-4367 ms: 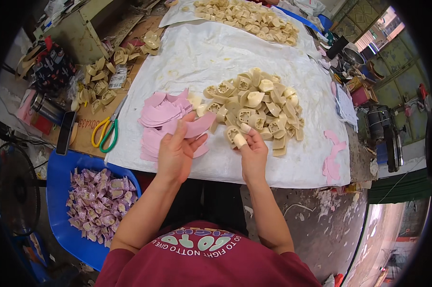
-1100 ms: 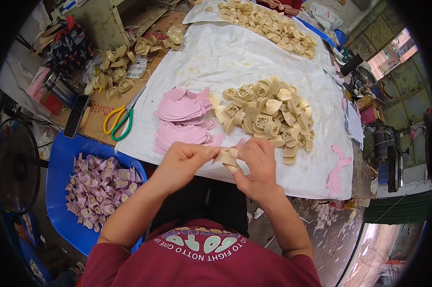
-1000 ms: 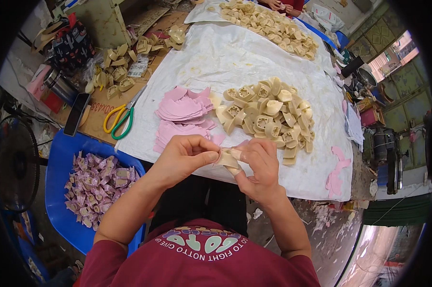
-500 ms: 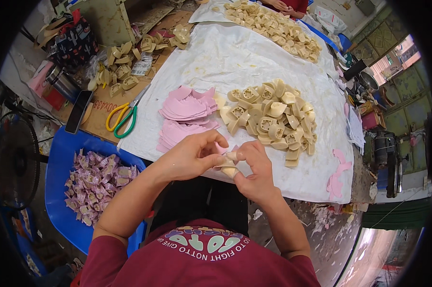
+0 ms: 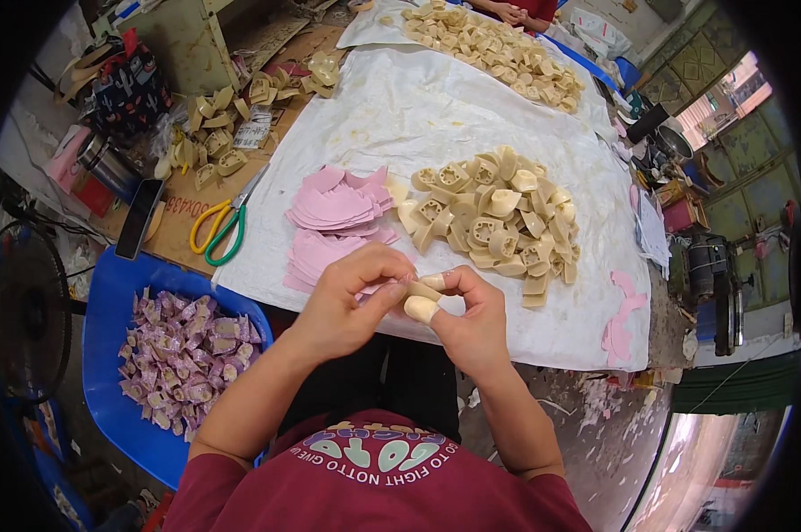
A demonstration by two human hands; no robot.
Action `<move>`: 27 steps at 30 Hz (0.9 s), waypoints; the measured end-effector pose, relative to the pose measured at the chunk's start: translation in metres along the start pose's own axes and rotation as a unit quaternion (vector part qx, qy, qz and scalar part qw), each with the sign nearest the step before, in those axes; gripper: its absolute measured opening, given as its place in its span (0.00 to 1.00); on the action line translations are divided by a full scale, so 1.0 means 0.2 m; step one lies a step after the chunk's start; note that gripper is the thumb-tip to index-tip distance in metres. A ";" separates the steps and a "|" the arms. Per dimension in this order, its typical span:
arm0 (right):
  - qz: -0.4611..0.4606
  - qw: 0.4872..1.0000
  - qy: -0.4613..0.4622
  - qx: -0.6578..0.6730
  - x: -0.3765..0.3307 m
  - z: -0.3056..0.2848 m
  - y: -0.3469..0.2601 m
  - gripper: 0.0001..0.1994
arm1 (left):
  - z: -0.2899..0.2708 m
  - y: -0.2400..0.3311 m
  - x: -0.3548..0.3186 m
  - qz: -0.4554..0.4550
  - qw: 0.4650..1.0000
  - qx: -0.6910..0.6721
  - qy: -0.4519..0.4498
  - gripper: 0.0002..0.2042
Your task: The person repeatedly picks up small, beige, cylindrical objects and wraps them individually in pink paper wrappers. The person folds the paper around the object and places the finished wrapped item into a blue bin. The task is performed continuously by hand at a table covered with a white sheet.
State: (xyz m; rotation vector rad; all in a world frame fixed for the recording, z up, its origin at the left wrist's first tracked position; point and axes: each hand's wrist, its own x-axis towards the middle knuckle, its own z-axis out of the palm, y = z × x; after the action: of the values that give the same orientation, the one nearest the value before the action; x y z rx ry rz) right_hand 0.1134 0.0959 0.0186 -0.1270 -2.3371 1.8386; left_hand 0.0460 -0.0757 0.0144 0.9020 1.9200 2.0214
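Over the table's near edge my two hands meet around a small beige moulded piece (image 5: 427, 291). My left hand (image 5: 352, 297) pinches its left end between thumb and fingers. Thumb and forefinger of my right hand (image 5: 476, 319) grip its other end; both wear cream finger covers (image 5: 421, 309). My fingers hide much of the piece. Just beyond my left hand lie stacked pink cut sheets (image 5: 337, 206). A heap of similar beige moulded pieces (image 5: 498, 217) sits beyond my right hand.
Left of me a blue tub (image 5: 103, 301) holds many pink-and-beige pieces (image 5: 188, 350). Scissors (image 5: 227, 232) with yellow and green handles lie by a phone (image 5: 140, 219). Pink scraps (image 5: 620, 324) rest at the right on the white cloth (image 5: 400, 115). Another person's hands (image 5: 510, 13) show at the far end.
My right thumb has shifted on the beige piece, and the piece is turned slightly in my fingers. Both hands keep hold of it. The whole view has shifted a little.
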 end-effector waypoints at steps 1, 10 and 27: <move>0.007 1.000 0.006 -0.004 0.00 0.00 0.01 0.09 | 0.02 0.00 0.00 0.061 0.992 0.109 0.024 0.06; 0.055 0.998 -0.026 0.015 0.01 0.00 0.01 0.09 | 0.02 -0.01 0.02 0.011 0.995 0.094 0.027 0.03; -0.296 0.940 0.041 -0.165 0.01 -0.06 -0.06 0.31 | 0.04 0.02 -0.10 0.149 0.984 -0.055 0.077 0.10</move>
State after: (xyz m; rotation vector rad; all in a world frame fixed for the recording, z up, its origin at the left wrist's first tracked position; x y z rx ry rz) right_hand 0.1140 0.1055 0.0328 0.4088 -2.2638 1.1327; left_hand 0.0673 -0.0807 0.0125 1.0891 1.8149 2.4069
